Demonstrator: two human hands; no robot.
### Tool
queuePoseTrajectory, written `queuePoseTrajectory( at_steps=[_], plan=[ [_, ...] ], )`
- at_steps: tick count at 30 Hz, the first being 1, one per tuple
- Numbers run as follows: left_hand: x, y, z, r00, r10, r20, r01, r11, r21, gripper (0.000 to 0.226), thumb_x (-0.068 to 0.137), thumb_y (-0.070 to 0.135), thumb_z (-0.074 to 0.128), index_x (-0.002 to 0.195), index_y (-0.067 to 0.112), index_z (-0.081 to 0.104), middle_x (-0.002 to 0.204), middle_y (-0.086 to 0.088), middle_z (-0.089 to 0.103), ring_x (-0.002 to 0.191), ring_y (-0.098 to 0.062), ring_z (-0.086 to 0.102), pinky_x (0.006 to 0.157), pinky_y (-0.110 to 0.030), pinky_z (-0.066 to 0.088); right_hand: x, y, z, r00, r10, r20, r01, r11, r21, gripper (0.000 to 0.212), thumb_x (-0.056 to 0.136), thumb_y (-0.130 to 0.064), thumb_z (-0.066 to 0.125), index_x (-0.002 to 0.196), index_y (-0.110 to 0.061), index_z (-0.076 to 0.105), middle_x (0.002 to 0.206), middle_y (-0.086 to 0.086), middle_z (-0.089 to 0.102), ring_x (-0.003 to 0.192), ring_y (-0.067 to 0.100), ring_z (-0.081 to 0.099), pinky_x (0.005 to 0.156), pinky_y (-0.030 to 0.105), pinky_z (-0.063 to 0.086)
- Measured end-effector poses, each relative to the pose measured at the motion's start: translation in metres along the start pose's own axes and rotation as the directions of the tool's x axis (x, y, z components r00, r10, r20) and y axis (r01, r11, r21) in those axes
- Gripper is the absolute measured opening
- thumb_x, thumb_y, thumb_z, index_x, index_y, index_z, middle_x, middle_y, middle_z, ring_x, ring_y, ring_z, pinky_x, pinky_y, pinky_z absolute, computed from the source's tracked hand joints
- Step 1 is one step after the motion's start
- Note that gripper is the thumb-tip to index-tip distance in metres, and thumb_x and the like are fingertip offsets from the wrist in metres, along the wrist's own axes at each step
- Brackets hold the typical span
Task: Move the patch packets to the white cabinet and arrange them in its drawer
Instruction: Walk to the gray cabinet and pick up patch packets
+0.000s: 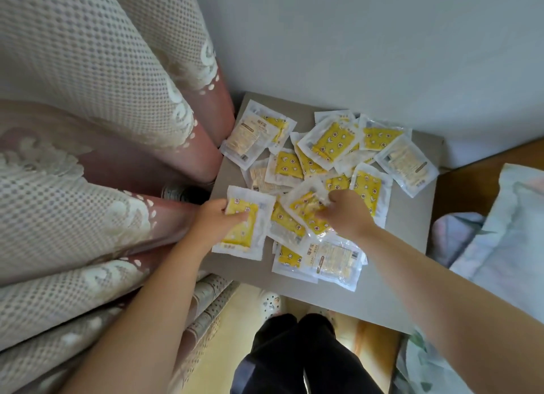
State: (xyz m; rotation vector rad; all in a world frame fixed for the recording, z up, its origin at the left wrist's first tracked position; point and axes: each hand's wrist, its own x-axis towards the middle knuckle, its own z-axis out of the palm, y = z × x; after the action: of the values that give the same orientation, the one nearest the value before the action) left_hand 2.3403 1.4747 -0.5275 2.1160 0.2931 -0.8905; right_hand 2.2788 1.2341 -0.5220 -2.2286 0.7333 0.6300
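The left hand (217, 221) is gripping a yellow packet (243, 231) at the left edge of the grey worktop (409, 226); the right hand (347, 214) is pinching a crumpled packet (304, 206) mid-pile.

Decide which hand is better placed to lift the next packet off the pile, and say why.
Likely right. The right hand is over the pile, pinching a middle packet; the left hand is occupied, gripping an edge packet.

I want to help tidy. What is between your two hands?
In the head view, overlapping yellow packets fill the gap between the left hand and the right hand. Each hand also grips one.
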Motion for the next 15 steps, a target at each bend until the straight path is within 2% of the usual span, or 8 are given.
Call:
queuePoseTrajectory(
  at_steps=[1, 3, 5, 6, 8, 10, 13, 15],
  plan=[
    [-0.004, 0.002, 0.003, 1.0, -0.015, -0.014, 0.014, 0.994, -0.109, 0.01, 0.087, 0.016, 0.068, 0.078, 0.019, 0.065, 0.084, -0.005, 0.069, 0.081, -0.025, 0.067, 0.079, -0.04, 0.056, -0.003, 0.002, -0.007, 0.998, 0.055, -0.006, -0.053, 0.985, 0.163, 0.041, 0.077, -0.009, 0.069, 0.054, -0.01, 0.035, 0.054, 0.004, 0.033, 0.052, 0.017, 0.036, 0.047, 0.025, 0.023],
    [-0.009, 0.006, 0.015, 0.998, -0.041, -0.038, 0.031, 0.97, -0.241, 0.015, 0.091, 0.015, 0.063, 0.078, 0.024, 0.064, 0.086, -0.008, 0.069, 0.09, -0.033, 0.067, 0.085, -0.052, 0.054, -0.007, 0.006, -0.019, 0.99, 0.137, 0.017, -0.129, 0.874, 0.468, 0.029, 0.077, -0.008, 0.073, 0.063, 0.006, 0.052, 0.059, 0.025, 0.044, 0.058, 0.024, 0.047, 0.055, 0.025, 0.037],
    [-0.018, 0.016, 0.034, 0.999, -0.032, -0.031, 0.021, 0.953, -0.303, 0.018, 0.093, 0.015, 0.059, 0.079, 0.026, 0.063, 0.089, -0.007, 0.068, 0.095, -0.034, 0.066, 0.087, -0.051, 0.053, -0.012, 0.008, -0.024, 0.982, 0.153, 0.107, -0.186, 0.744, 0.642, 0.027, 0.078, -0.01, 0.075, 0.087, 0.013, 0.065, 0.09, 0.034, 0.064, 0.08, 0.038, 0.065, 0.08, 0.04, 0.055],
    [-0.023, 0.022, 0.044, 1.0, -0.02, -0.023, 0.011, 0.944, -0.331, 0.019, 0.094, 0.015, 0.057, 0.08, 0.026, 0.062, 0.088, -0.003, 0.068, 0.096, -0.032, 0.066, 0.087, -0.048, 0.053, -0.014, 0.008, -0.023, 0.978, 0.145, 0.151, -0.209, 0.708, 0.674, 0.026, 0.078, -0.011, 0.076, 0.089, 0.011, 0.066, 0.097, 0.033, 0.065, 0.085, 0.039, 0.066, 0.085, 0.047, 0.055],
    [-0.033, 0.034, 0.064, 1.0, -0.009, 0.018, 0.015, 0.906, -0.424, 0.021, 0.097, 0.014, 0.051, 0.085, 0.027, 0.062, 0.089, 0.003, 0.067, 0.094, -0.025, 0.066, 0.087, -0.042, 0.053, -0.021, 0.007, -0.019, 0.971, 0.151, 0.187, -0.238, 0.72, 0.652, 0.016, 0.076, -0.012, 0.078, 0.079, 0.0, 0.068, 0.091, 0.023, 0.07, 0.082, 0.032, 0.068, 0.08, 0.044, 0.056],
    [-0.041, 0.043, 0.08, 0.997, -0.02, 0.071, 0.055, 0.835, -0.547, 0.023, 0.101, 0.017, 0.044, 0.091, 0.027, 0.062, 0.093, 0.002, 0.068, 0.091, -0.021, 0.066, 0.088, -0.044, 0.053, -0.027, 0.005, -0.012, 0.967, 0.168, 0.191, -0.252, 0.738, 0.626, 0.012, 0.075, -0.014, 0.079, 0.081, -0.008, 0.07, 0.094, 0.018, 0.072, 0.09, 0.032, 0.069, 0.085, 0.045, 0.055],
    [-0.048, 0.046, 0.094, 0.988, 0.019, 0.154, 0.085, 0.763, -0.64, 0.018, 0.101, 0.027, 0.045, 0.104, 0.025, 0.062, 0.108, -0.006, 0.07, 0.1, -0.025, 0.067, 0.09, -0.05, 0.052, -0.035, 0.007, -0.007, 0.974, 0.17, 0.148, -0.225, 0.782, 0.582, 0.026, 0.075, -0.015, 0.079, 0.095, -0.002, 0.071, 0.097, 0.019, 0.072, 0.094, 0.034, 0.068, 0.089, 0.049, 0.053],
    [-0.05, 0.044, 0.1, 0.983, 0.066, 0.171, 0.065, 0.746, -0.663, 0.014, 0.097, 0.021, 0.052, 0.107, 0.024, 0.062, 0.109, -0.006, 0.07, 0.099, -0.023, 0.068, 0.085, -0.045, 0.056, -0.039, 0.008, -0.008, 0.986, 0.13, 0.103, -0.165, 0.819, 0.549, 0.027, 0.075, -0.016, 0.079, 0.096, -0.002, 0.07, 0.095, 0.017, 0.072, 0.091, 0.034, 0.069, 0.087, 0.049, 0.054]
  ],
)
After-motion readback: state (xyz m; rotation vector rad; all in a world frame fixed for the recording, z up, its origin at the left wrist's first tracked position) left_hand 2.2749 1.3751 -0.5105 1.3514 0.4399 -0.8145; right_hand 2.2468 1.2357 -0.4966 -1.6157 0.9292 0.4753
